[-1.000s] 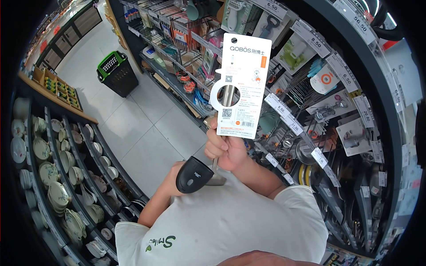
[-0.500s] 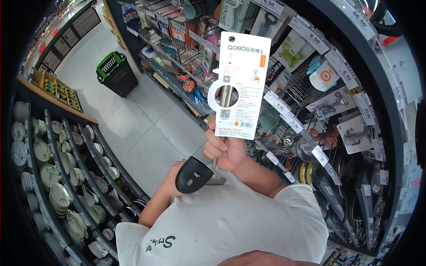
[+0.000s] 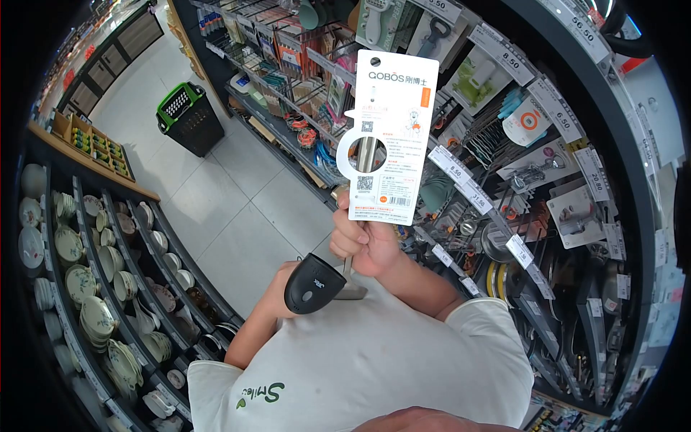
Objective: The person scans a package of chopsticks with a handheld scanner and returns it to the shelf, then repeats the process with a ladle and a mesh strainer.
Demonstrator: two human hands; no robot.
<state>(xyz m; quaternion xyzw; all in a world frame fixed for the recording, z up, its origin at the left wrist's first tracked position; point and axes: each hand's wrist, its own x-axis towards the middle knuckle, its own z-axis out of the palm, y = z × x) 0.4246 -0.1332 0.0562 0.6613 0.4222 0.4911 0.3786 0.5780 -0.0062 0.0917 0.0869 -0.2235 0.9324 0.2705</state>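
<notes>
Holding a white card [image 3: 402, 138] in the curled right hand [image 3: 370, 248] and, nearer the shirt [image 3: 403, 353], a black gadget [image 3: 314, 284] in the left hand [image 3: 278, 289].

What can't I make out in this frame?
Head view, left hand: partly hidden behind the scanner.
Head view, card: smallest print too small to read; far side turned away.
Head view, metal rod: partly hidden behind the card.
Head view, shirt: cut off by bottom edge.

Pretty evenly lit tbh; a bright light strip [image 3: 631, 27] is caught near two o'clock, the shelf frame [image 3: 641, 248] at three is bowed by fisheye, corners are blacked out, and tiny print on the card [image 3: 407, 173] is left mushy.
</notes>
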